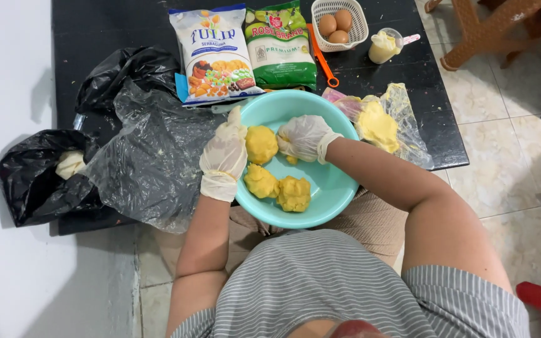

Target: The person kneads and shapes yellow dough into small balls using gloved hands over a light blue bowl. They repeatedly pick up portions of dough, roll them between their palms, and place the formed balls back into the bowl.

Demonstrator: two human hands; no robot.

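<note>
A turquoise bowl (pixel 330 188) rests at the table's near edge, partly on my lap. Three lumps of yellow dough lie in it. Both hands wear thin white gloves. My left hand (pixel 223 159) and my right hand (pixel 303 138) press from either side on the top dough lump (pixel 262 144). Two more dough lumps (pixel 261 181) (pixel 294 194) sit lower in the bowl, untouched. A small crumb of dough lies near my right hand's fingers.
On the black table (pixel 95 25): a clear plastic sheet (pixel 151 156), black plastic bags (pixel 39 175), a blue-and-white flour bag (pixel 214 53), a green bag (pixel 281 47), a white basket of eggs (pixel 339 25), a small cup (pixel 384 47), more yellow dough on plastic (pixel 378 125). Wooden chair legs (pixel 489 28) stand at the right.
</note>
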